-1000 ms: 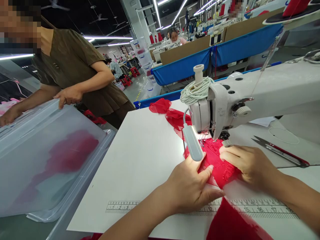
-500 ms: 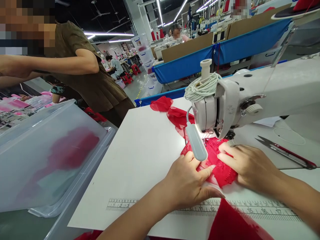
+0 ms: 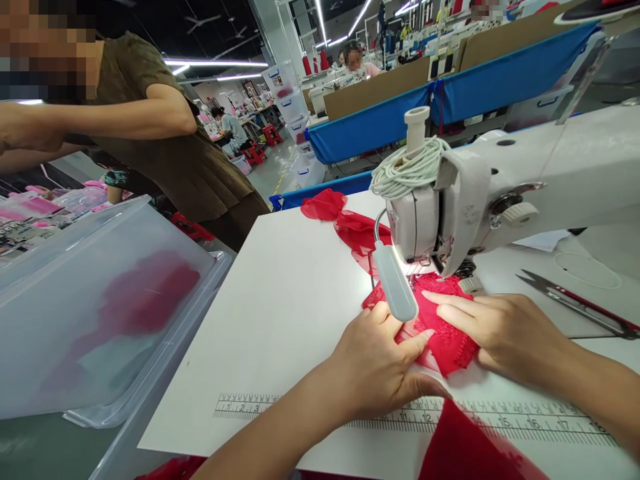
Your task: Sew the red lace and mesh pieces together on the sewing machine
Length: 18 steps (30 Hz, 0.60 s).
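Under the needle area of a white sewing machine [image 3: 415,223] lies red lace fabric [image 3: 443,327] with a sheer part. My left hand [image 3: 377,357] holds the fabric on its left side, its thumb by the strip that runs to the table's front edge; some fingertips are hidden behind the grey lamp [image 3: 395,283]. My right hand [image 3: 505,327] rests on the lace at the right, fingers stretched out flat toward the presser foot. More sheer red fabric [image 3: 357,227] trails behind the machine head. The needle tip is too small to make out.
Thread snips [image 3: 580,303] lie right of my right hand. A printed ruler [image 3: 505,423] crosses the white table [image 3: 240,320] near its front. A translucent plastic bin [image 3: 100,313] stands at the left, with a person [image 3: 165,140] behind it. Blue cloth troughs [image 3: 370,133] hang beyond.
My right hand's fingers have straightened from a curled pose and reach further left over the lace. My left hand and the fabric look almost unmoved; the view has shifted slightly.
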### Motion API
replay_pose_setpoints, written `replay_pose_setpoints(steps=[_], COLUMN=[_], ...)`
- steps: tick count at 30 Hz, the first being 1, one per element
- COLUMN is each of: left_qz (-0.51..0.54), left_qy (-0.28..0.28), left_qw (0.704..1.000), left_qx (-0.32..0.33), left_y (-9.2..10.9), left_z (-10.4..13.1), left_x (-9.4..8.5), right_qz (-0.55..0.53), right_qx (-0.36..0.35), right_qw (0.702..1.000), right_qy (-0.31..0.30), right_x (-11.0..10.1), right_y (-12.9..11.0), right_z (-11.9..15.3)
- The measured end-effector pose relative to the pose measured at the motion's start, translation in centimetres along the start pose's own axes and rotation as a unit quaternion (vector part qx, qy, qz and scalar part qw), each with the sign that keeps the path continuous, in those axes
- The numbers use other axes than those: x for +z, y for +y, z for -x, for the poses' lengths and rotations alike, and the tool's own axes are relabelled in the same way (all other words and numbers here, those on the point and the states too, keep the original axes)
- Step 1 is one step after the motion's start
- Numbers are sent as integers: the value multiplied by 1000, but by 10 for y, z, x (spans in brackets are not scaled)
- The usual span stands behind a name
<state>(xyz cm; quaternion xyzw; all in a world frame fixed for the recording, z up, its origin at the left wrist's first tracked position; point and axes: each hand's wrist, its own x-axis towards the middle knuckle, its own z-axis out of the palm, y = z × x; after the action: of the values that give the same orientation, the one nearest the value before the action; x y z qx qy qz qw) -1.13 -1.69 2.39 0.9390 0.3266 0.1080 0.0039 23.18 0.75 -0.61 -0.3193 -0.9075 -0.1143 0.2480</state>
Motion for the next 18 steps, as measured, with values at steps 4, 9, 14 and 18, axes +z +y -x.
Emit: replay_pose_setpoints(steps=[4,9,14,18], left_qz=[6,13,7,4], left_qy=[-6,-13,5,20], left_qw=[1000,1000,1000,1000], left_qx=[-6,-9,-7,-6], left_y=[0,-1,-2,-4], left_z=[0,-1,-2,-2], left_x=[0,0,3,6], right_qz=[-3,-20,-9,10], right_qx=[2,9,10,0], right_qw=[1000,1000,1000,1000], right_qy=[-12,-23,-26,-19], right_x=[-1,1,3,4], right_y=[2,5,8,10], right_z=[0,2,1,-1])
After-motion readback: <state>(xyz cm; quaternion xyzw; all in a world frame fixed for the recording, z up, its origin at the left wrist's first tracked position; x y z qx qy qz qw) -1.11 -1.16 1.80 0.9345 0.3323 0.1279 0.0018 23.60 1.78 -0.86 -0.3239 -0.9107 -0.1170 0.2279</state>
